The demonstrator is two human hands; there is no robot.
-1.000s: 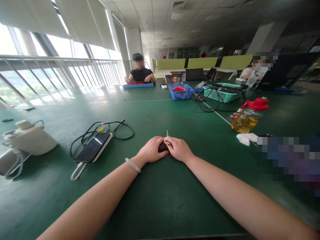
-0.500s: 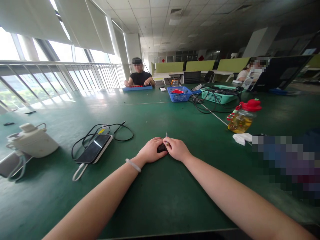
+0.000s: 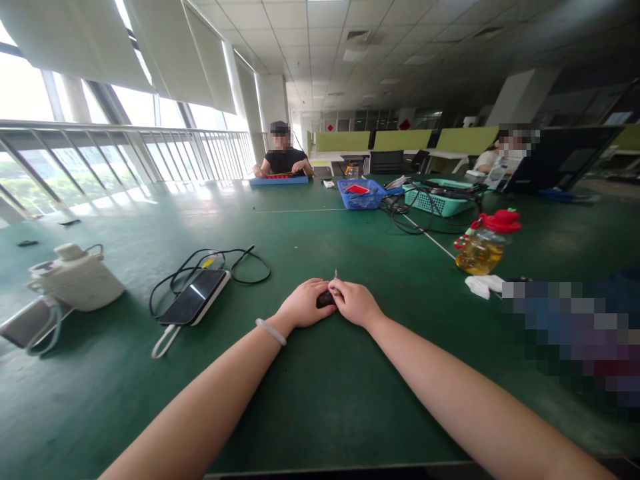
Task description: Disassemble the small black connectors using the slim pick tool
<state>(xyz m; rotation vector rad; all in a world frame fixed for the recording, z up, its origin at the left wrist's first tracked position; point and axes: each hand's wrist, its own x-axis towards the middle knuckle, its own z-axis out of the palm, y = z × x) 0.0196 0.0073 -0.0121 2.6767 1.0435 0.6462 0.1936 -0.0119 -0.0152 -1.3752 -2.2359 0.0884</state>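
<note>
A small dark object rests on the green table between my hands. My left hand is wrapped round its left side, with a pale bracelet on the wrist. In a closed pinch, my right hand holds a thin metallic tool, whose narrow end sticks up past the fingers. The right fingertips touch or nearly touch the dark object. Its exact shape is hidden by the fingers.
Left are a phone with cables and a white bottle. Right stand a red-lidded bottle and white tissue. Farther back are a blue basket, a green basket and a seated person.
The whole view has shifted slightly, so the scene sits a little lower and to the right. Both hands keep their hold, with no clear movement over the table.
</note>
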